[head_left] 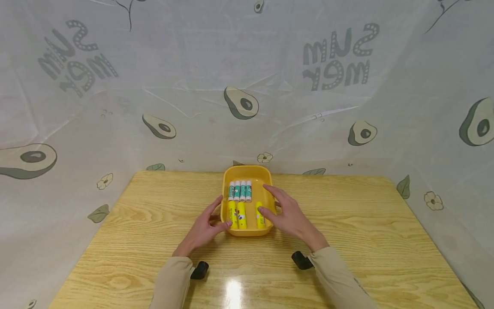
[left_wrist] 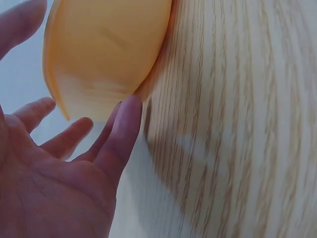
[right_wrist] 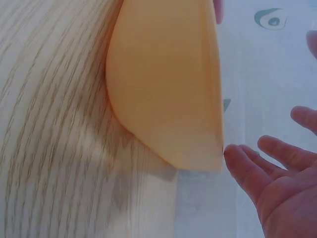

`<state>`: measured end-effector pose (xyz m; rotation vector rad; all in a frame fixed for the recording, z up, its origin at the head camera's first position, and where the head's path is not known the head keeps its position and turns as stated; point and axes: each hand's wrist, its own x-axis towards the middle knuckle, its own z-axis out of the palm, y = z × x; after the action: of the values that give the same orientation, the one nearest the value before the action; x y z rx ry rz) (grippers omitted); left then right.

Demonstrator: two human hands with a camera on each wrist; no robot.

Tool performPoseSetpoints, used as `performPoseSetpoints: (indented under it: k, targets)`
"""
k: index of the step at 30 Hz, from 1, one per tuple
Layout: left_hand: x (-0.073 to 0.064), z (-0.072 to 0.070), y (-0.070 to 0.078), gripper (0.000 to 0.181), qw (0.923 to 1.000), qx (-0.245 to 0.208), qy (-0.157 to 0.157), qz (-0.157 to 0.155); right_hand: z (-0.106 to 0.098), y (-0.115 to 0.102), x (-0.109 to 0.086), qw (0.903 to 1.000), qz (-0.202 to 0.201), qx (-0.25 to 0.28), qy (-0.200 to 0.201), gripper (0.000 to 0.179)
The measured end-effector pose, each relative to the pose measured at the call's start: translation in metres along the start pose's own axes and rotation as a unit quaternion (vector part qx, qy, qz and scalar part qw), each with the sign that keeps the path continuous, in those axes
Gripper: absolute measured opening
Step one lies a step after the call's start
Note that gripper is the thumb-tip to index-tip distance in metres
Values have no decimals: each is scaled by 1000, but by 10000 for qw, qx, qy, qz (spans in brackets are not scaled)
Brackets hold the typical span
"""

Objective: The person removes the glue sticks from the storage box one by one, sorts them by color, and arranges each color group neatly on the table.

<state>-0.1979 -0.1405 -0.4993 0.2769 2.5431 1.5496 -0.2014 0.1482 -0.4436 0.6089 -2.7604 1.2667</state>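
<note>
A yellow plastic tray [head_left: 248, 233] sits on the table, with small glue sticks inside. Several teal-and-white sticks [head_left: 240, 191] stand side by side in its upper left part. Below them lie two yellow sticks [head_left: 237, 215], and a third yellow stick [head_left: 260, 215] is apart on the right. My left hand [head_left: 202, 229] is at the tray's left side, thumb over the near-left rim; a fingertip reaches the tray's lower outer wall in the left wrist view. Fingers spread, my right hand [head_left: 291, 216] is at the right rim, its thumb by the lone yellow stick. Whether that thumb touches it, I cannot tell.
The wooden table [head_left: 347, 227] extends to both sides of the tray and in front of it. Behind the tray hangs a pale sheet [head_left: 285, 116] printed with avocados, which also encloses the left and right sides. Black wrist mounts [head_left: 302, 260] are on both sleeves.
</note>
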Motion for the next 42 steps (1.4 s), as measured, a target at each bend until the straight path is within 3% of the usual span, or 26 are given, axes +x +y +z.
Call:
performPoseSetpoints:
  k: [5,14,25,42]
  targets:
    - [1,1,0,93,9993,-323,-168,24,4,-5,5,9995,141,250,-159,68]
    - [2,2,1,95,9983,-537,-233,-80,19,-18,15,9915,794,896,-505,67]
    - [2,3,3,95,9984,-540,-163,-104,38,-31,25,9937,945,-205,-575,65]
    - [2,3,3,95,9977,-632,-219,-113,48,-22,48,9843,1316,-697,-948,62]
